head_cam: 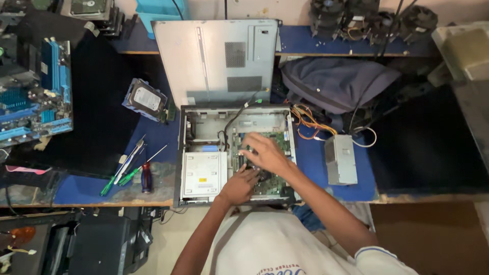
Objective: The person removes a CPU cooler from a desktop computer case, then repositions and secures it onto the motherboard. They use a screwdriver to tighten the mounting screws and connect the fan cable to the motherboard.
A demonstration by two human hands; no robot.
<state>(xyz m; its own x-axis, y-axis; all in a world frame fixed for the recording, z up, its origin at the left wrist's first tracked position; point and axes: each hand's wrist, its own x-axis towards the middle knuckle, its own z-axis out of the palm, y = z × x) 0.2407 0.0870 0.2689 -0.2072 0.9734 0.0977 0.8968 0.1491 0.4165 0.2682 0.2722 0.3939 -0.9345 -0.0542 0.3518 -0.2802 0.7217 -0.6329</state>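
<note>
An open desktop computer case (181,153) lies flat on a blue table, its green motherboard (279,140) exposed. Both hands reach inside it. My left hand (239,184) rests low on the board near the case's front edge, fingers curled over a dark part. Just above it, my right hand (264,153) presses down on the board with fingers spread. What lies under the fingers is hidden. A silver optical drive (204,174) sits in the case to the left of my hands. The grey side panel (216,61) leans up behind the case.
Several screwdrivers (130,168) lie left of the case, a hard drive (146,99) beyond them. A grey power supply (340,159) with orange wires sits to the right, a dark bag (336,81) behind it. A blue motherboard (33,91) is far left, cooler fans (367,20) at the back.
</note>
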